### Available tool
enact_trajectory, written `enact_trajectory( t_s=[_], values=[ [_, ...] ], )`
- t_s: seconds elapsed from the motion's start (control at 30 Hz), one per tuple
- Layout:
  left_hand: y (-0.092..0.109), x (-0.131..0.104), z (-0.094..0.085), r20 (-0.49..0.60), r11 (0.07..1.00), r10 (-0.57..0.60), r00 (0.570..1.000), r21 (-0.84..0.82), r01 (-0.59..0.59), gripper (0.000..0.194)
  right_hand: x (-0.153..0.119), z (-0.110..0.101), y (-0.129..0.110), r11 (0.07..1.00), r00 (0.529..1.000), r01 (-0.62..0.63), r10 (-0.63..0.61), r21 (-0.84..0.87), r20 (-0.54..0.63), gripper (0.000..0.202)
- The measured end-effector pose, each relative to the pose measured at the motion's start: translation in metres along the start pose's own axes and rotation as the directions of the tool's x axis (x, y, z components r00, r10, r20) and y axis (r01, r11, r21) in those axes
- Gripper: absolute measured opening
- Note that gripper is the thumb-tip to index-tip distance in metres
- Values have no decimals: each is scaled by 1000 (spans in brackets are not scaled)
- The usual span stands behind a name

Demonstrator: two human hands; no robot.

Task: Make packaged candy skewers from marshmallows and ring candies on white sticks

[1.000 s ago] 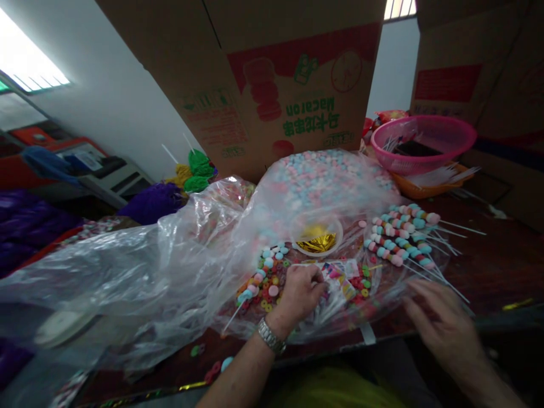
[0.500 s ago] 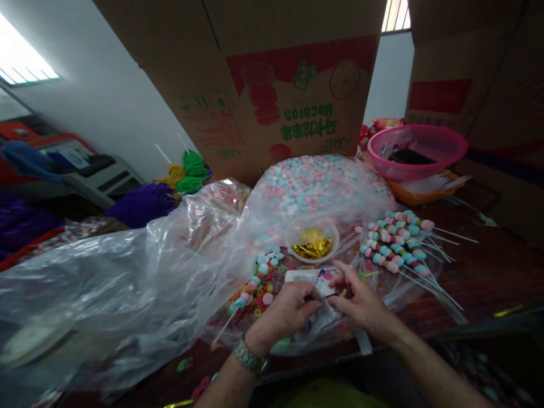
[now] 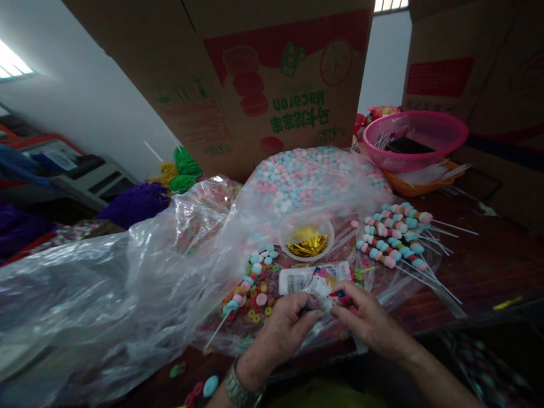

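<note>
Between my two hands is a small clear plastic bag (image 3: 322,281) with a colourful print. My left hand (image 3: 293,318), with a metal watch on the wrist, pinches the bag's left edge. On the other side, my right hand (image 3: 364,315) has its thumb and fingers closed on the bag. Behind it lies a white packet with printing (image 3: 293,281). Left of my hands, a candy skewer (image 3: 245,285) rests beside loose ring candies (image 3: 264,277). A round plastic bowl (image 3: 332,237) just beyond holds gold twist ties (image 3: 309,246).
A large clear bag of pastel candies (image 3: 310,175) stands before a cardboard box (image 3: 255,73). Finished-looking candy skewers (image 3: 393,235) lie in a pile to the right. Behind them a pink basket (image 3: 416,161) sits on an orange one (image 3: 429,184). Clear plastic sheeting (image 3: 140,283) spreads leftward.
My right hand, with fingers spread before, has closed on the printed bag. The bag is now held up between both hands, and the white packet shows more. The view has shifted slightly.
</note>
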State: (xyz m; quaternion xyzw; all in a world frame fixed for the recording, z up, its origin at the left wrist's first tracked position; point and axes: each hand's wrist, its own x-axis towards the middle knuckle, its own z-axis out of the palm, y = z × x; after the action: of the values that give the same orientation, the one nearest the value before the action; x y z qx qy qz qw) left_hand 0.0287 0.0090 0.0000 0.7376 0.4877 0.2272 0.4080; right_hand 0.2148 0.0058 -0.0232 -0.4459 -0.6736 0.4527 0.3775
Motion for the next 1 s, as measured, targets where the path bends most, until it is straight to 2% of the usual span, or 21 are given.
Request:
enact_trajectory(
  t_s=[0.03, 0.1, 0.17, 0.23, 0.27, 0.3, 0.37, 0.43, 0.53, 0.63, 0.7, 0.77, 0.83, 0.9, 1.0],
  values=[
    [1, 0, -3, 38, 999, 17, 999, 34, -18, 21, -1, 0, 0, 1000, 1000, 7, -7, 10, 15, 9],
    [4, 1, -8, 80, 992, 18, 997, 122, -27, 25, -2, 1, 2, 1000, 999, 20, -20, 11, -25, 17],
    [8, 0, -9, 32, 974, 13, 999, 227, -19, 18, -3, 4, 5, 1000, 996, 24, -24, -1, -86, 21],
    [14, 0, -5, -67, 959, 23, 997, 283, -3, 26, -5, 7, 7, 999, 994, 37, -38, -12, -106, 24],
    [16, -1, -1, -102, 963, 18, 995, 270, 10, 30, -5, 8, 8, 999, 993, 47, -48, -19, -112, 25],
    [17, -1, 4, -127, 973, -2, 992, 229, 32, 27, -6, 8, 8, 998, 992, 51, -53, -20, -117, 26],
    [18, -2, 11, -134, 990, -65, 989, 112, 80, 10, -8, 7, 8, 999, 992, 28, -26, 15, -120, 27],
    [15, -2, 15, -103, 995, -87, 991, 47, 92, 17, -8, 5, 6, 993, 995, -42, 52, 113, -87, 25],
    [7, -1, 11, -1, 997, -29, 1000, 67, 29, 23, -7, 0, 3, 959, 992, -123, 126, 254, 6, 21],
    [2, 1, 2, 129, 997, 14, 992, 72, -23, 27, -6, -1, 2, 933, 985, -167, 171, 319, 15, 26],
    [2, 2, -1, 170, 996, 12, 985, 90, -28, 29, -6, 1, 6, 917, 977, -203, 214, 345, 3, 30],
    [3, 2, -2, 136, 990, 1, 991, 138, -20, 23, -6, 4, 11, 930, 975, -195, 217, 311, -39, 32],
    [4, -1, 0, 48, 983, 3, 999, 183, -12, 11, -7, 7, 16, 966, 977, -146, 174, 213, -121, 35],
    [2, -4, 4, -24, 976, 32, 999, 215, -26, 10, -6, 13, 19, 988, 973, -104, 125, 116, -195, 40],
    [-7, -9, 11, -40, 942, 153, 987, 308, -133, 18, -5, 18, 19, 997, 964, -77, 82, 32, -253, 45]
  ],
)
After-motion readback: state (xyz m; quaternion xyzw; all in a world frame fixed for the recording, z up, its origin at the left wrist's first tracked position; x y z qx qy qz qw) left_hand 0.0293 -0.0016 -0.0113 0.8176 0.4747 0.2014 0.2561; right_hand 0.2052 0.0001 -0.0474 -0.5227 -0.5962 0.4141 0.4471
